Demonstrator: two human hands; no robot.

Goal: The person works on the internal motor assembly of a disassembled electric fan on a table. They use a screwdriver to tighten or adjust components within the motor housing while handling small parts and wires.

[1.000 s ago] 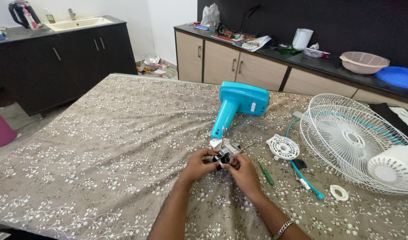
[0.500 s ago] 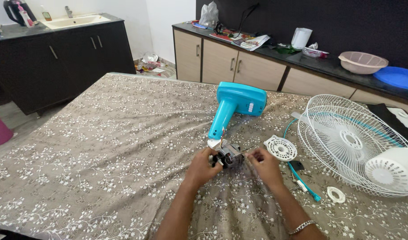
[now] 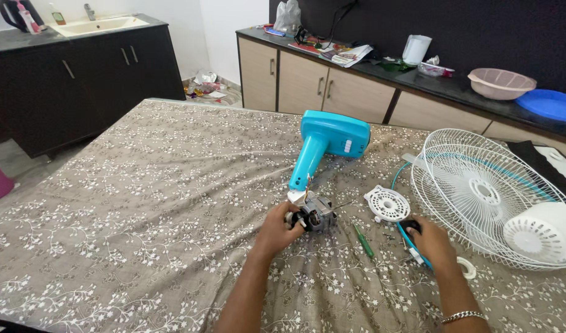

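Floral-patterned cloth [image 3: 110,203] covers the table on which the fan motor [image 3: 317,214] lies, at the foot of the turquoise fan stand [image 3: 323,145]. Your left hand [image 3: 276,229] curls its fingers around the motor's near end; your right hand [image 3: 432,242] closes over a dark-handled tool [image 3: 412,237] beside the white wire guard [image 3: 480,194]. Judged dense, rigid and thinly wired, the motor is best gripped by its metal body.

Glossy plastic fan stand [image 3: 328,140], bare metal motor [image 3: 315,215], matt floral cloth [image 3: 141,203]
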